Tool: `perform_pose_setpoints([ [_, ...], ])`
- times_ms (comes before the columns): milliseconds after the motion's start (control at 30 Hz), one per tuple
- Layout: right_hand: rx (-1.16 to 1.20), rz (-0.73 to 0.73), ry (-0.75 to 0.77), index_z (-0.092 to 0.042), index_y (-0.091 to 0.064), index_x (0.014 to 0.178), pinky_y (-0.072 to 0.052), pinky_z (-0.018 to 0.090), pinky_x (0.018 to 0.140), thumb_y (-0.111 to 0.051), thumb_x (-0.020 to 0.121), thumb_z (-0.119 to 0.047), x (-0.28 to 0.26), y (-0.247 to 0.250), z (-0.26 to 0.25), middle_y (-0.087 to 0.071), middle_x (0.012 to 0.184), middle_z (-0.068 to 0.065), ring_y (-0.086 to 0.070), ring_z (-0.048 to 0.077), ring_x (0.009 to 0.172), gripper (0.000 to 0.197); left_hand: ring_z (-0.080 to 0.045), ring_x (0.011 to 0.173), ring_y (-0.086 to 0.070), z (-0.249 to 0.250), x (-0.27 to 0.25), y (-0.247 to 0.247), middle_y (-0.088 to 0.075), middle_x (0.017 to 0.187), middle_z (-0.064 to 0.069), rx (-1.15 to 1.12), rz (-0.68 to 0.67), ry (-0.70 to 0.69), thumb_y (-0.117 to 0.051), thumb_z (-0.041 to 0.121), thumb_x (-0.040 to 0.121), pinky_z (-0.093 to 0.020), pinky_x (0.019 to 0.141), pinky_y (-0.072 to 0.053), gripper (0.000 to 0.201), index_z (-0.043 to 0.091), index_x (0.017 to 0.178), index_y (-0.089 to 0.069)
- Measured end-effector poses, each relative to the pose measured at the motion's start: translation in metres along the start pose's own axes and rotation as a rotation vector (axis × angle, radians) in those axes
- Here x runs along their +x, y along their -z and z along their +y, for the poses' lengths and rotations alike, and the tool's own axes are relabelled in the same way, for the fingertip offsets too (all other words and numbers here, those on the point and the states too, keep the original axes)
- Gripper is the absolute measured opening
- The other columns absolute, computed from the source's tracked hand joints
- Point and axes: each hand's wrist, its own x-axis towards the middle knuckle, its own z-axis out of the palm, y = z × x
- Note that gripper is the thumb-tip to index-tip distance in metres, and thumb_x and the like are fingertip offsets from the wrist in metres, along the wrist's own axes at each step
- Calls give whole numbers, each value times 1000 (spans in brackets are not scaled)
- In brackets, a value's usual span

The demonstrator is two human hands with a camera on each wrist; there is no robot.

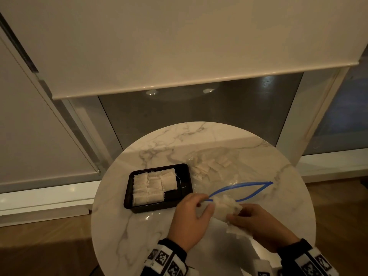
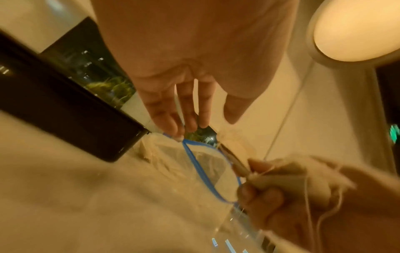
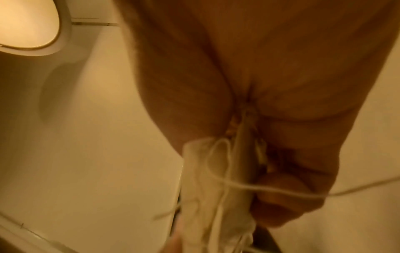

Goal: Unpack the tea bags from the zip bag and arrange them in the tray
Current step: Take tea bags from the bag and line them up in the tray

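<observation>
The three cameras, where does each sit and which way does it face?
Head: looks down at the round marble table, black tray, both hands.
Left wrist: looks along the left hand; fingers on the clear blue-zipped bag.
Right wrist: right hand gripping white tea bags.
All three show those tea bags.

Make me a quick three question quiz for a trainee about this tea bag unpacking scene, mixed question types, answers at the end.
1. True or false: the black tray is already completely filled with tea bags.
2. Multiple choice: the right hand holds A) the tray, B) a bunch of tea bags, C) nothing.
3. Fill in: the left hand fingers touch the zip bag at its blue ____.

Key: 1 false, bare space remains along the tray's right side; 2 B; 3 zip strip, which stands open.
</observation>
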Motion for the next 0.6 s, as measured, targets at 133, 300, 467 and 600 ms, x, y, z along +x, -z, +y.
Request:
perform_pose_setpoints([
  [133,-8,-130,63,-2,-74,104,-56,47,86,-68,90,-10,3,-25,4,-72,101,25,-69,33,86,17,-12,100,-69,7,-12,8,-65,121,3,-561,-216,340,-63,51,84,-33,78,-60,52,30,131,-58],
  [300,10,-203,122,-9,-72,111,-59,37,80,-66,93,-14,3,-52,0,-75,101,18,-72,34,91,20,-18,94,-71,-14,-19,14,-73,107,-8,-508,-171,291,-63,16,97,-27,71,-58,18,16,114,-69],
  [467,47,-46,40,-10,-66,117,-59,32,72,-72,87,-9,14,-57,8,-74,97,20,-73,25,79,30,-18,88,-69,-32,-21,29,-71,105,-14,-485,-59,348,-62,11,97,-26,70,-59,13,17,105,-70],
  [600,161,18,-18,-11,-63,119,-60,35,78,-72,85,-1,19,-59,11,-69,103,19,-71,31,90,36,-12,92,-67,-48,-25,37,-70,104,-1,-297,-44,403,-68,19,94,-25,71,-58,20,23,113,-65],
])
